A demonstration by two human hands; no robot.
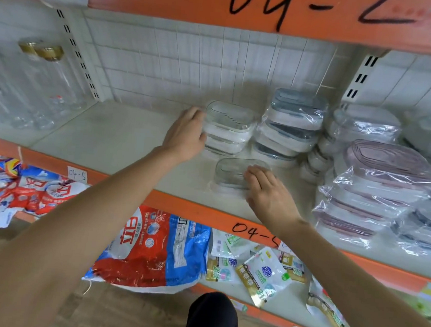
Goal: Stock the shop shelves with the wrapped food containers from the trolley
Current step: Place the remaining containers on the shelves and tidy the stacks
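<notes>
A stack of wrapped clear containers with white rims (228, 128) stands on the middle shelf (114, 133). My left hand (186, 133) lies against its left side, fingers curved round the edge. In front of it sits a single wrapped clear container (234, 175) near the shelf's front edge. My right hand (268, 192) rests on its right end with the fingers over the lid. To the right stand a stack of wrapped blue-grey containers (291, 127) and a stack of wrapped pink-lidded containers (375, 190). The trolley is out of view.
Clear glass bottles with gold caps (44, 82) stand at the shelf's left end. Red and blue detergent bags (152, 248) and small sachets (260, 271) lie on the lower shelf. An orange shelf beam marked 04-2 (271, 11) hangs overhead. More wrapped containers (424, 224) crowd the far right.
</notes>
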